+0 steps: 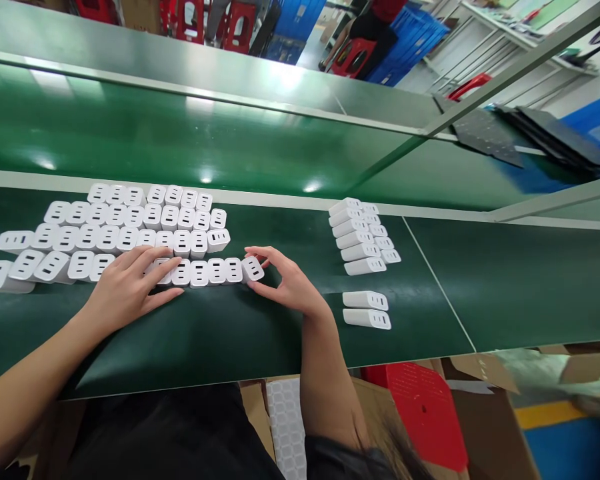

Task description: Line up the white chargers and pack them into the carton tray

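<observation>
White chargers with dark port slots stand in several close rows on the green belt at the left. My left hand (136, 283) lies across the front row, its fingers stretched over the tops, the thumb pointing right along the near side. At that row's right end, my right hand (289, 283) has thumb and fingers around a slightly turned charger (253, 269), which touches its neighbour (233, 270). Some chargers under my left fingers are partly hidden.
A smaller group of chargers (359, 237) lies right of my right hand, with two more (366, 309) nearer the front edge. Behind the belt (415, 320) runs a pale rail (280, 199). A metal post (523, 70) slants at right. A red stool (425, 413) stands below the edge.
</observation>
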`<state>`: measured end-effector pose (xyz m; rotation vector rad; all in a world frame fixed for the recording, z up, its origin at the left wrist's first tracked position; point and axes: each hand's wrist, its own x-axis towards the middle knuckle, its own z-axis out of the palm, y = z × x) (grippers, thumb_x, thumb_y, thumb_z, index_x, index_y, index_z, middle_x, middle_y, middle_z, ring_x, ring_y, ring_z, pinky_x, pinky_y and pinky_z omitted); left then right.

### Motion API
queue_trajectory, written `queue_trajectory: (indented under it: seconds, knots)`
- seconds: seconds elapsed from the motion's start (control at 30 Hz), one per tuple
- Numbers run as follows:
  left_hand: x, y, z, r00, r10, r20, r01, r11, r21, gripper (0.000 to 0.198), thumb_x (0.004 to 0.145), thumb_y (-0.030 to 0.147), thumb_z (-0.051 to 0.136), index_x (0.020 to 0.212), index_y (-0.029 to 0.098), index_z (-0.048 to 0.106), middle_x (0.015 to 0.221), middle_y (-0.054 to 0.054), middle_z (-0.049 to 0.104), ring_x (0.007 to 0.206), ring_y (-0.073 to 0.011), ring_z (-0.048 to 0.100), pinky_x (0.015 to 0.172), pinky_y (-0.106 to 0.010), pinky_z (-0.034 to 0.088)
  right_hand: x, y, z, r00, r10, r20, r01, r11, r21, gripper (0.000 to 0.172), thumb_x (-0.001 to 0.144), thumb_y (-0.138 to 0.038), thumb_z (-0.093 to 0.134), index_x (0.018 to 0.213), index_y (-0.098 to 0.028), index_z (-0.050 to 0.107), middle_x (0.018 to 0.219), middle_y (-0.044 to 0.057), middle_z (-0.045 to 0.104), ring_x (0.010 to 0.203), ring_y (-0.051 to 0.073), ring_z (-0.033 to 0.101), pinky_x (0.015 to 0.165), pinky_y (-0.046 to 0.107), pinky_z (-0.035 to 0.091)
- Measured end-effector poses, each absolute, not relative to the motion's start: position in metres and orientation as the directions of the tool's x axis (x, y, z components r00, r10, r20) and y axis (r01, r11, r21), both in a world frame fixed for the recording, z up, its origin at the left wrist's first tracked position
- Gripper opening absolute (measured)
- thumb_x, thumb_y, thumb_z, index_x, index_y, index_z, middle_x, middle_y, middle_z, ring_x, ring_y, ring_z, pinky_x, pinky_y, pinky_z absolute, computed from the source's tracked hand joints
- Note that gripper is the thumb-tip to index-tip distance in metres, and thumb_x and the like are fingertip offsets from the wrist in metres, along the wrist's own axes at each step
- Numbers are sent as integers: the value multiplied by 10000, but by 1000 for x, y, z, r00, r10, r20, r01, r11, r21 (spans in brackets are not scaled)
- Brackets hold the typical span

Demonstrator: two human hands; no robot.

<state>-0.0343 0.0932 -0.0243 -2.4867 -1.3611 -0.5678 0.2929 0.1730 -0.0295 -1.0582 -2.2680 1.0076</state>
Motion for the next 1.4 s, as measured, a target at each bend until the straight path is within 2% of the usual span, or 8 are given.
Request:
queue_trajectory:
  seconds: [0.13,0.23,0.3,0.47,0.73,0.9,1.03,1.4]
  knots:
    - [-34,93,-23,485,747,455,845,-535,-21,392,905,415,675,1233,212,606,1224,-97,674,1021,-259,648,850,-382,524,294,173,-29,-623,779,72,423,412,-807,579,824,-81,456,1371,-261,512,1258,39,688,1154,205,636,1045,419,485]
    - [-34,93,-22,481,747,458,845,-535,-14,384,907,419,671,1225,213,613,1220,-97,672,1021,-260,645,852,-377,519,291,175,-32,-622,775,115,390,433,-813,604,795,-47,393,1336,-265,549,1376,36,625,1297,212,563,1098,436,445]
    - [-34,92,-22,476,753,454,848,-530,-10,376,912,425,662,1223,218,617,1219,-94,670,1021,-257,644,850,-372,516,290,176,-34,-556,815,161,412,439,-799,563,796,-62,398,1292,-254,583,1399,49,599,1300,220,555,1057,420,477]
    - [-33,92,-23,468,760,452,848,-530,13,364,913,424,658,1212,217,634,1221,-100,666,1035,-262,636,869,-376,513,290,178,-36,-390,916,97,512,303,-804,354,901,-162,410,1128,-220,676,1101,50,721,963,194,680,890,380,552]
    - [-33,92,-23,473,744,473,848,-530,-13,399,910,440,660,1219,190,632,1211,-116,667,1035,-267,637,864,-381,526,275,175,-42,-460,885,66,352,250,-902,364,1028,-337,381,1290,-245,616,1254,66,692,1114,196,663,1012,394,513]
    - [-36,93,-22,453,751,481,862,-507,-20,428,918,481,638,1224,181,623,1182,-124,671,1026,-261,635,838,-374,528,268,172,-45,-574,799,180,345,435,-832,454,951,-497,569,1343,-266,570,1332,93,635,1248,263,589,1049,450,491]
    - [-37,93,-24,447,779,440,868,-496,-4,408,927,489,621,1201,188,640,1138,-123,668,1018,-261,630,833,-378,518,262,170,-48,-659,729,185,387,540,-747,572,858,-487,717,1363,-275,550,1372,103,581,1263,277,573,1070,453,480]
    - [-40,94,-18,478,767,428,852,-524,-13,359,945,441,604,1166,162,653,1050,-104,664,967,-246,601,828,-373,483,258,168,-54,-660,709,248,392,606,-692,482,882,-432,706,1326,-292,580,1345,102,563,1249,278,572,1038,452,503]
